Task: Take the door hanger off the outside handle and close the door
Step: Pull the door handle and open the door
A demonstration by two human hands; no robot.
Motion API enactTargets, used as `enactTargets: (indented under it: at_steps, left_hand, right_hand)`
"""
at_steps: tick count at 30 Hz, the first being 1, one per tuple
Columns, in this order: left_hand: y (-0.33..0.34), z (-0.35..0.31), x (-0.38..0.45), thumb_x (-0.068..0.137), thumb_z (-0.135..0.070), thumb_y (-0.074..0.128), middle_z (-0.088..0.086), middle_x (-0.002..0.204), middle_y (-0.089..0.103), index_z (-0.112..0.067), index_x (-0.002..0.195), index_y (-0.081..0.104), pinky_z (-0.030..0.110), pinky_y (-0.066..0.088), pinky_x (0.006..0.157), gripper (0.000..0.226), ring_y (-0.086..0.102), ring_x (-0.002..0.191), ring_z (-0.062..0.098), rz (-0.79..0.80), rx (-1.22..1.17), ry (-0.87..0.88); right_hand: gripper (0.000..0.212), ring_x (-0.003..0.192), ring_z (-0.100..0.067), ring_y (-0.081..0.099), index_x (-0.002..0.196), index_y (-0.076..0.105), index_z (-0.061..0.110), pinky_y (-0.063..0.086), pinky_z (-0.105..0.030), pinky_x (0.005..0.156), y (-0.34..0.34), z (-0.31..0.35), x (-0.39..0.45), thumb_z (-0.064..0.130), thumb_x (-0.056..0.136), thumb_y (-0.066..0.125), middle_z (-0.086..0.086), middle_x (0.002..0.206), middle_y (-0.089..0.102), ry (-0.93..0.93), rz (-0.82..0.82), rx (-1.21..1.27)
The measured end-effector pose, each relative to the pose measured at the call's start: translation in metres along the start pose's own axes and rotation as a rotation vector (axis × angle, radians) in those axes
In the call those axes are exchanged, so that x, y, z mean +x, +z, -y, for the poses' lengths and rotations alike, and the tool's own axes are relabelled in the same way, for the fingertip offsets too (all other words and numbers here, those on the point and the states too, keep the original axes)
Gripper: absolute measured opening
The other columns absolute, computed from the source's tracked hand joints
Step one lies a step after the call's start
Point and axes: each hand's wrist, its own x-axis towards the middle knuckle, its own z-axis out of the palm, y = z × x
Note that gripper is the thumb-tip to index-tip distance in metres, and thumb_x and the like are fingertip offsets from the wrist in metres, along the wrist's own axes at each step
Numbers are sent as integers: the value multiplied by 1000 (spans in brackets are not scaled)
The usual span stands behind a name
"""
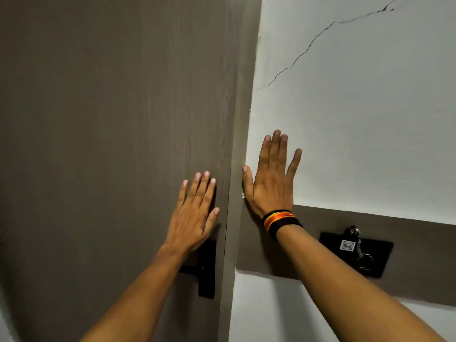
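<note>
Two hands spread flat: left hand pressing the door shut above its handle; right hand bracing on wall. Door hanger not showing.

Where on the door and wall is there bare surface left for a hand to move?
Free: the door above and left of the left hand; white wall above and right of the right hand. Crowded: around the black handle plate and the key holder.
</note>
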Motion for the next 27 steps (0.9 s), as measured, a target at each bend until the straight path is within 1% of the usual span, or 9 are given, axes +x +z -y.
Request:
enactTargets:
  at_steps: [2,5,8,10,14,18,20,24,27]
  left_hand:
    - [15,-1,-15,107,-45,28,15,175,14,-8,164,20,48,1,133,69,11,163,29,31,-3,16]
    - [49,-5,-59,104,-49,36,19,162,43,-7,155,43,50,16,129,66,34,153,33,38,-58,96]
    - [74,1,-98,102,-62,34,20,134,64,-9,128,61,49,33,115,65,58,125,37,61,-45,51]
    - [86,8,-118,95,-68,45,17,118,67,-9,107,66,43,39,97,63,64,103,34,38,-24,-10]
    - [93,19,-127,77,-77,62,7,81,59,-13,80,58,40,37,69,64,54,72,26,91,57,-94]
    - [101,23,-136,68,-85,62,-1,56,59,-17,59,60,31,47,58,69,57,53,21,174,-22,-230]
    - [104,23,-138,65,-89,59,-5,45,54,-22,50,51,25,41,50,70,54,42,17,232,-104,-332]
    - [109,15,-140,61,-94,54,-11,39,32,-27,51,32,17,16,44,72,35,33,9,280,-164,-466]
    - [117,13,-145,60,-94,53,-12,40,33,-28,50,35,18,19,43,69,33,34,8,295,-203,-541]
  right_hand:
    - [84,159,-36,5,162,12,2,3,-63,125,2,3,0,57,102,31,-21,171,7,26,-10,-28]
    - [84,159,-36,7,162,13,1,5,-64,125,4,1,1,58,102,29,-21,171,9,13,-32,-57]
    - [85,158,-37,8,162,13,1,7,-66,125,6,1,2,58,102,29,-22,171,10,-2,-53,-39]
    - [84,158,-38,9,162,13,0,7,-66,125,5,1,3,58,102,29,-23,170,11,8,-62,-39]
    - [85,158,-38,8,162,12,1,8,-67,124,6,3,2,58,101,28,-23,170,10,6,-78,-45]
    - [86,158,-39,7,162,10,2,7,-67,124,8,2,3,59,101,27,-23,171,9,14,-85,-56]
    - [86,158,-39,7,162,11,2,6,-68,124,8,3,3,60,100,27,-23,171,9,3,-92,-45]
    - [87,158,-39,6,162,8,3,6,-68,124,11,2,3,61,100,26,-23,171,7,4,-88,-41]
    - [88,158,-39,5,163,7,4,6,-68,124,11,1,3,62,99,26,-22,171,7,13,-89,-41]
